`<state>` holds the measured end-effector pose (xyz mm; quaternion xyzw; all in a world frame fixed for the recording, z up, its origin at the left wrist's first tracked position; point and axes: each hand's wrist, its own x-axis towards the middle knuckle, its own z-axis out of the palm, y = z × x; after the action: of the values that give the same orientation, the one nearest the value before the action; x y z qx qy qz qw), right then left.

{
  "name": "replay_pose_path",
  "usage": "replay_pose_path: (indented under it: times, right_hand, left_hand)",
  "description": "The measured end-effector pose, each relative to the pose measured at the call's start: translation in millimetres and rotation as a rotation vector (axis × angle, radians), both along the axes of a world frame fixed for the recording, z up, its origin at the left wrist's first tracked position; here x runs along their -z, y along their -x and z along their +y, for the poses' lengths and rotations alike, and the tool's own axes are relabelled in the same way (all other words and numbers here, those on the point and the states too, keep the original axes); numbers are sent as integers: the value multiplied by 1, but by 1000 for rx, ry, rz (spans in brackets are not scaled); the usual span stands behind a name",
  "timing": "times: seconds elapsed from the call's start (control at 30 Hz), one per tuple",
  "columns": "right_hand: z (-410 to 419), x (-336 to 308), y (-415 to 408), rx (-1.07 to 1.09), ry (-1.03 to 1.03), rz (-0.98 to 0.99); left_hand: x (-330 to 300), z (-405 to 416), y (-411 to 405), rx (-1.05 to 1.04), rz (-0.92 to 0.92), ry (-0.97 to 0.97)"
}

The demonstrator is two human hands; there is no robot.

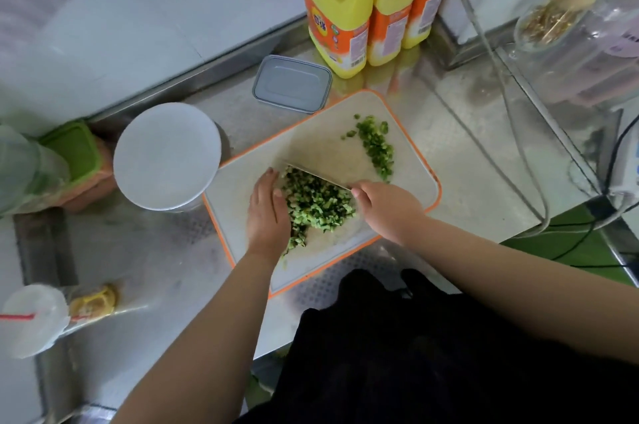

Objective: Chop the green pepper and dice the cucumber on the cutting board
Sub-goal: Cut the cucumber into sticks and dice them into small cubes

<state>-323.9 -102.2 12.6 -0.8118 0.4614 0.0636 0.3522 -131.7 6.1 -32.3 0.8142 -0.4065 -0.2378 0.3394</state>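
Observation:
A white cutting board (242, 181) with an orange rim lies on the steel counter. On its near half sits a heap of diced cucumber (318, 204). A smaller row of chopped green pepper (377, 146) lies at the board's far right. My right hand (387, 207) grips the handle of a cleaver (321, 153), whose broad blade stands on edge along the far side of the cucumber heap. My left hand (268, 212) lies flat with straight fingers against the heap's left side.
A round white lidded tub (167, 155) stands left of the board, a small grey lidded box (292, 83) behind it. Yellow bottles (359, 4) line the back wall. Bagged items (45, 167) sit far left, cables (518, 146) and a glass jar (553, 11) to the right.

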Motion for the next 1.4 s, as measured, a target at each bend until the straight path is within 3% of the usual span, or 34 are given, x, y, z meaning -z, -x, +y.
replay_pose_path:
  times: [0.17,0.33,0.47,0.53,0.7,0.83,1.13,1.27,1.33,1.4]
  right_hand:
    - [-8,-15,4,141,-81,-144]
    - [-8,-22,-2,180,-248,-213]
    - [2,-28,-11,309,-680,-340]
    - [5,-23,-10,156,-591,-252]
    - [15,-10,-8,-456,-188,113]
    - [23,-1,-22,-615,-64,234]
    - [-3,-5,-13,-358,-135,121]
    - [5,-11,-3,-153,-357,-71]
    - [5,-19,1,-15,-533,-126]
    - [5,-30,0,81,-653,-140]
  left_hand:
    - [-6,27,0,-344,192,-5]
    - [-26,28,0,-479,318,37]
    - [-38,23,6,-343,81,88]
    - [-36,28,4,-359,28,127]
    - [-32,49,-9,-549,-30,165]
    - [-35,53,-10,-550,-27,148]
    - [-37,52,-7,-552,-5,117]
    - [-43,51,-5,-590,-15,134]
    - [-46,52,0,-495,-134,150]
    - [-47,53,7,-209,-413,139]
